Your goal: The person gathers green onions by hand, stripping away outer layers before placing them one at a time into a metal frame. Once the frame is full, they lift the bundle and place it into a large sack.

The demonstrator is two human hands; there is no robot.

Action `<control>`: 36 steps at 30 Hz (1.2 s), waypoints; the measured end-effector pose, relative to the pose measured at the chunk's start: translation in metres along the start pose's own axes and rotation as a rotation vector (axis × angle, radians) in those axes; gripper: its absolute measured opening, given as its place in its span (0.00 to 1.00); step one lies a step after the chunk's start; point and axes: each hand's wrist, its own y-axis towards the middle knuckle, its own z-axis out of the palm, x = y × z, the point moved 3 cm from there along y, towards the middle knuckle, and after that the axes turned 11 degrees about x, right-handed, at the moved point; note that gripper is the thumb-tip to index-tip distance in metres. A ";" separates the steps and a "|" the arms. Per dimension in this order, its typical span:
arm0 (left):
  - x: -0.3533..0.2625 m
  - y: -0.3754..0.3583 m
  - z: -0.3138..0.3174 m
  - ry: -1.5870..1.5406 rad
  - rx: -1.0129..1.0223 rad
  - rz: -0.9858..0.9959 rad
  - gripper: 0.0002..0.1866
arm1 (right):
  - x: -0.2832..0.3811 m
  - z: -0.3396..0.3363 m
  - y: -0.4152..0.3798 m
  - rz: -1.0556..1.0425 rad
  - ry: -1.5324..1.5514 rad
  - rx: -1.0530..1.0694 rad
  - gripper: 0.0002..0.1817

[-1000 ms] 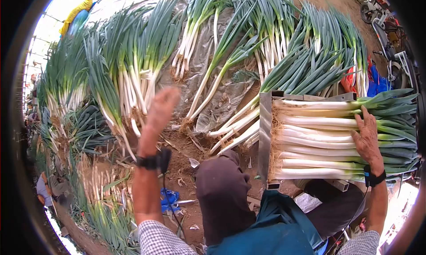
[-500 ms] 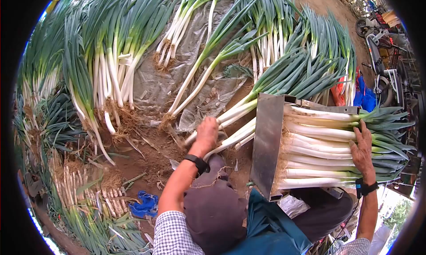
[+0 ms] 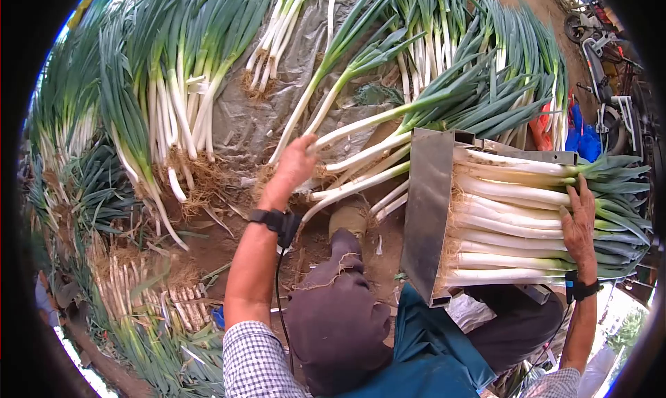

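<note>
My left hand (image 3: 294, 163) is closed round the root end of a long green onion (image 3: 361, 126), whose leaves lie toward the upper right. Several other loose onions (image 3: 368, 154) lie just below it, beside the tray. A metal tray (image 3: 424, 211) is on the right, packed with long green onions (image 3: 510, 225) side by side, white ends against its wall and leaves out past the far end. My right hand (image 3: 579, 221) rests on top of them near the leaves, fingers stretched out.
Bunches of onions (image 3: 166, 114) with rooty ends lie at the upper left. More bunches (image 3: 433, 58) are on the plastic sheet (image 3: 236, 131) and at the upper right. My dark-trousered knee (image 3: 336, 308) fills the lower middle. Trimmed stalks (image 3: 139, 287) are at lower left.
My left hand has moved up and slightly left, bringing a green onion's root end up, apart from the others. My right hand stays on the tray's onions. The view has shifted slightly.
</note>
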 end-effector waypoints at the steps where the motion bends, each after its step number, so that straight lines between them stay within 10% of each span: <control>1: 0.010 -0.004 0.006 0.266 -0.060 0.038 0.22 | -0.003 0.003 -0.001 -0.023 -0.014 -0.025 0.27; 2: 0.018 -0.014 0.010 0.383 -0.322 0.279 0.19 | -0.001 0.003 0.000 -0.011 -0.009 -0.032 0.27; 11: 0.013 -0.038 0.068 0.462 -0.399 0.382 0.15 | 0.002 0.002 0.000 0.000 -0.025 -0.037 0.28; 16: 0.022 0.009 0.096 0.571 -0.067 0.198 0.16 | 0.008 -0.003 -0.001 0.006 -0.013 -0.046 0.27; 24: -0.017 -0.027 -0.047 -0.693 -0.080 0.121 0.16 | 0.010 -0.007 -0.001 0.030 0.041 -0.041 0.30; 36: -0.179 -0.109 -0.135 -0.842 -0.258 0.277 0.23 | 0.019 -0.085 0.015 -0.171 0.502 -0.187 0.24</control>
